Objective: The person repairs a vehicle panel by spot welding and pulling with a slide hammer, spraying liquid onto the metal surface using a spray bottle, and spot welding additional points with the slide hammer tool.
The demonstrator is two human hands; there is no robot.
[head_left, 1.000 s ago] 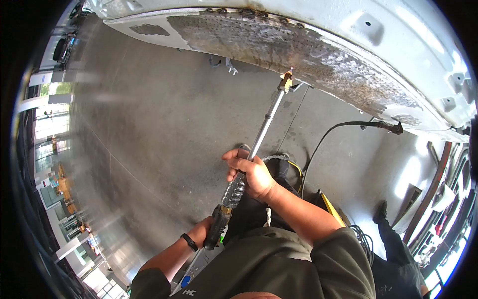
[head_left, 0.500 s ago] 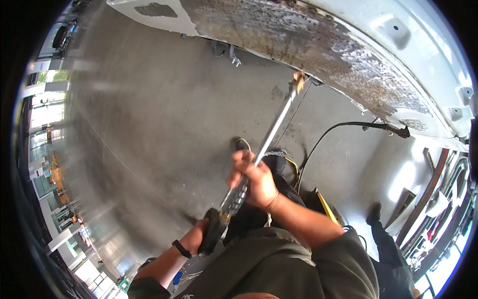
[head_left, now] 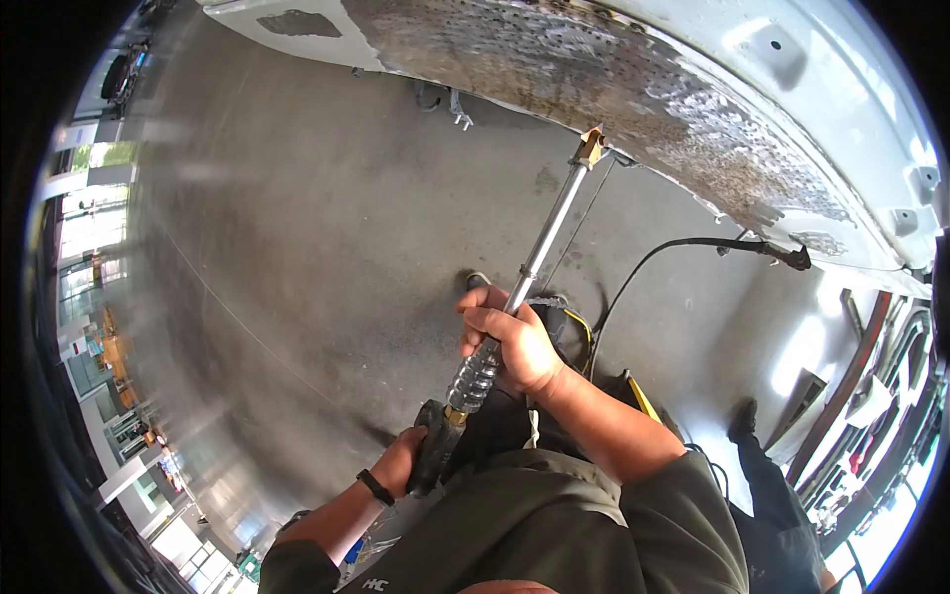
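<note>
1. Since the frame a second back, the panel (head_left: pixel 554 74) sits higher in the frame and the tip of your long tool (head_left: pixel 552 228) lies farther right.
2. Your right hand (head_left: pixel 520 346) is closed around the long tool, near the middle of the frame, where the bright metal shaft meets the ribbed sleeve (head_left: pixel 470 383); your fingers curl over it.
3. Your left hand (head_left: pixel 402 460) is closed on the black handle (head_left: pixel 432 453), lower and to the left, with a black band (head_left: pixel 375 487) on your wrist.
4. You have the long tool slanting from lower left to upper right, its brass-coloured head (head_left: pixel 592 148) overlapping the lower edge of the panel in your view; you cannot tell whether the two touch.
5. Across the top of your view, the panel shows a white border around dark, rough and scuffed metal, with a small separate bare patch (head_left: pixel 298 23) at upper left.
6. Just below the panel's edge, left of the tool's head, you see a small metal bracket (head_left: pixel 459 111).
7. Right of centre, a black hose (head_left: pixel 643 265) curves over the grey floor (head_left: pixel 297 238) and ends in a dark fitting (head_left: pixel 795 258) near the panel's right part.
8. At lower right, you see another person's dark-clad leg (head_left: pixel 760 475) and shoe (head_left: pixel 742 421), well apart from your hands, beside long parts stacked at the frame's right edge.
</note>
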